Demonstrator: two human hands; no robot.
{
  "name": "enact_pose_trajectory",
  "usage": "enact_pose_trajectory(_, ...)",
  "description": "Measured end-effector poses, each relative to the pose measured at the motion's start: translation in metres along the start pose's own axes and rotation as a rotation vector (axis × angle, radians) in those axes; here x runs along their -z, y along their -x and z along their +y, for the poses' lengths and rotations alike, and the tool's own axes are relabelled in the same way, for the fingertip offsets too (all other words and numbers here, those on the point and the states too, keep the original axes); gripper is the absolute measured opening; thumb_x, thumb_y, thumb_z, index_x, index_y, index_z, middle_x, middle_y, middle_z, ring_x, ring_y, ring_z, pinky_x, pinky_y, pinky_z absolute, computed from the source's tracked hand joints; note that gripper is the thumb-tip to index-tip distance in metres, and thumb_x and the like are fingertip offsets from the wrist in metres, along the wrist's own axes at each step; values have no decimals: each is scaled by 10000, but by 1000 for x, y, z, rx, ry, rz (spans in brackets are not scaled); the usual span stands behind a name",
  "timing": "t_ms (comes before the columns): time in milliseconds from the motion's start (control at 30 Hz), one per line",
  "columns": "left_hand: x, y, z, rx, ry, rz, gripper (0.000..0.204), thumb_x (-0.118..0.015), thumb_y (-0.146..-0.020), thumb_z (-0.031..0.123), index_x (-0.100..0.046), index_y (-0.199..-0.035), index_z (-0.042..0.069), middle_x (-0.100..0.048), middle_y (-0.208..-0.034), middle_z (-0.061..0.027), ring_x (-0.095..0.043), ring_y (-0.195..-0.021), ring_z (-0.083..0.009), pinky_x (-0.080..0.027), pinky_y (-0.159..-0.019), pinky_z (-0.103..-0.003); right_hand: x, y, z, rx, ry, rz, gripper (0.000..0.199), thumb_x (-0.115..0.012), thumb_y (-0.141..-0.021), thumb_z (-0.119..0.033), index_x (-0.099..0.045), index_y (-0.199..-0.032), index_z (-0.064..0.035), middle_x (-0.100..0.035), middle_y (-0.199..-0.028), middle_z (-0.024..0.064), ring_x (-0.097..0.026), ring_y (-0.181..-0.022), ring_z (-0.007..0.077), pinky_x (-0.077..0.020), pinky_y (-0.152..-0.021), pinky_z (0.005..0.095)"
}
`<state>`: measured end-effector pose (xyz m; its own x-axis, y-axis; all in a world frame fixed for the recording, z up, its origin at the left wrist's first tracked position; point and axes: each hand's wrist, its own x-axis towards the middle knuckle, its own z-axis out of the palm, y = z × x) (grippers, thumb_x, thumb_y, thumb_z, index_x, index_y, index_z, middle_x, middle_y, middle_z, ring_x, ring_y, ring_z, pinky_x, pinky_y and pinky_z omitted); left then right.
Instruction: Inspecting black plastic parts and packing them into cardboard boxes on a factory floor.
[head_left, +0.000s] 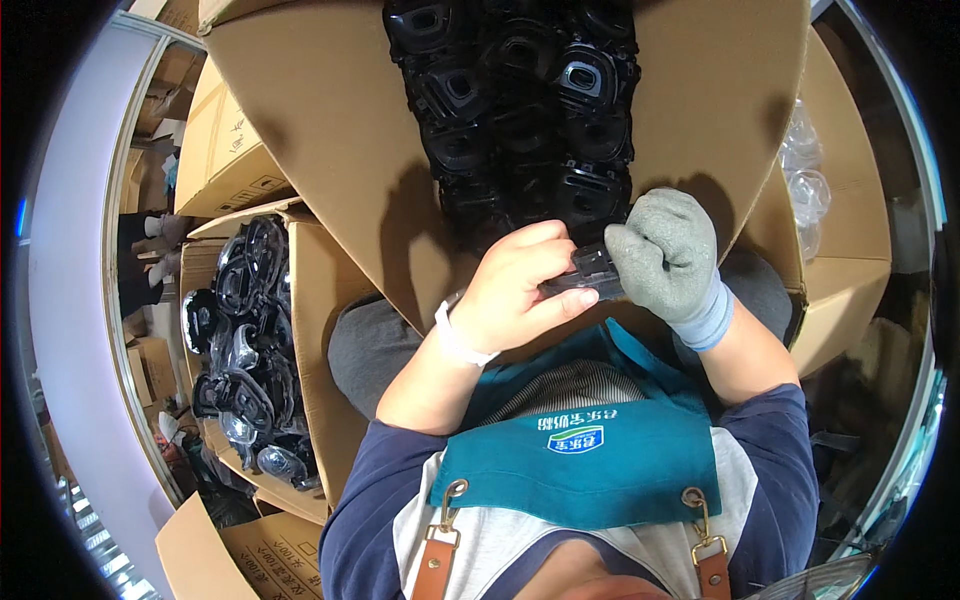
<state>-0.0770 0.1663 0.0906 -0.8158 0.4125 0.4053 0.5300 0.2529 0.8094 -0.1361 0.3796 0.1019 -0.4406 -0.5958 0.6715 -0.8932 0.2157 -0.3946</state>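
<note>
Over a seated lap, between open cardboard flaps: bare left hand [520, 285] and grey-gloved right hand [668, 255], both clenched on one small black plastic part [590, 272], held just above a teal apron [590, 450]. Directly ahead, a large cardboard box [320, 130] piled with black moulded frames [520, 110]. Off to the left, a second carton [320, 340] heaped with similar glossy pieces [245, 350].
</note>
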Motion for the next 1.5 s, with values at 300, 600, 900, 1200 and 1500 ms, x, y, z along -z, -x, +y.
enact_pose_trajectory(300,-6,5,-1,83,-16,80,324,-739,-815,290,-558,-741,32,-429,-706,-82,-438,-608,-224,-377,-530,-344,1,-4,5,52,25,14,163,-688,-748,-85,-714,-903,-43,-551,-632,62,-538,-524,228,-364,-452,329)
enact_pose_trajectory(600,3,8,-17,191,268,31,334,-766,-795,306,-573,-845,38,-553,-789,-66,-560,-724,-194,-459,-617,-301,-7,19,0,-638,-545,249,212,-497,-995,-124,-615,-889,16,-582,-848,74,-531,-722,123,-440,-641,263)
enact_pose_trajectory(900,-13,10,4,198,53,148,431,-732,-825,398,-493,-778,43,-430,-752,-39,-437,-664,-152,-358,-559,-287,-7,15,2,-715,-525,244,308,-446,-1036,-186,-601,-846,1,-567,-740,47,-520,-658,129,-421,-616,269)
enact_pose_trajectory(1200,-15,-1,0,177,-13,261,424,-840,-661,297,-559,-827,26,-523,-814,-91,-526,-739,-225,-434,-636,-325,-9,-6,3,-26,-64,100,136,-685,-781,-158,-679,-850,-41,-608,-705,103,-584,-587,254,-431,-551,383)
enact_pose_trajectory(1500,7,32,-21,118,251,374,370,-821,-689,215,-557,-873,31,-481,-855,-49,-468,-744,-146,-395,-643,-260,6,-20,-12,-72,81,-132,515,-850,-631,-319,-648,-1036,-74,-612,-946,110,-605,-924,307,-490,-871,431)
